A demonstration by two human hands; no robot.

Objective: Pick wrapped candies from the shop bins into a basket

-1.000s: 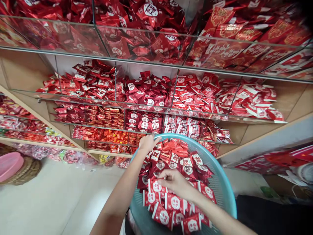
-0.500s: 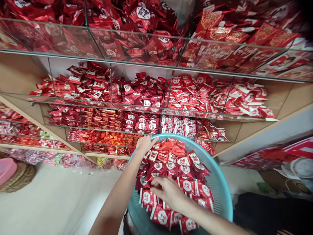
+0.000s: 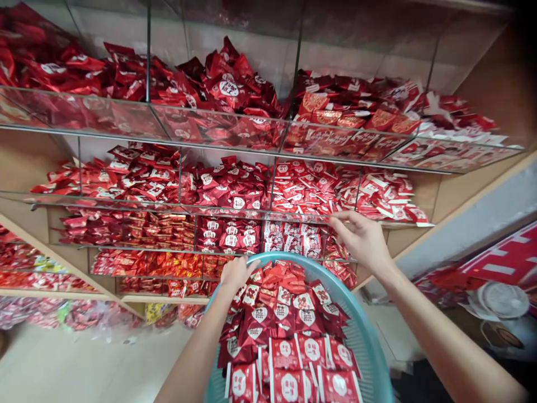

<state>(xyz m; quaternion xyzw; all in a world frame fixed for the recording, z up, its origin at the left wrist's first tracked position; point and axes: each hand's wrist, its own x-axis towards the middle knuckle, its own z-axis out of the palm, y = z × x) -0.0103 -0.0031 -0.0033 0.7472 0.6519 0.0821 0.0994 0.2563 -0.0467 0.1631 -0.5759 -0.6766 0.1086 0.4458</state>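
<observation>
A teal plastic basket (image 3: 377, 347) holds rows of red candy packets (image 3: 289, 354) with white labels. My left hand (image 3: 235, 274) is closed over the basket's far left rim. Above the basket's far right side, my right hand (image 3: 361, 238) reaches toward the shelf with fingers loosely bent and apart. I see nothing held in it. Its fingertips are close to the clear front panel of a shelf, just below a heap of red and white packets (image 3: 308, 184). Darker red packets (image 3: 235, 182) lie in the compartment to the left.
Shelves with clear dividers hold many red packets, and a long clear panel (image 3: 218, 131) fronts the upper shelf. Wrapped bags (image 3: 84, 313) lie along the floor below. At right stand a grey wall (image 3: 482, 207) and a white round object (image 3: 501, 296).
My right hand has left the packets in the basket and risen to the shelf front. My left hand stays on the rim. The view has tilted upward, showing more of the upper shelf.
</observation>
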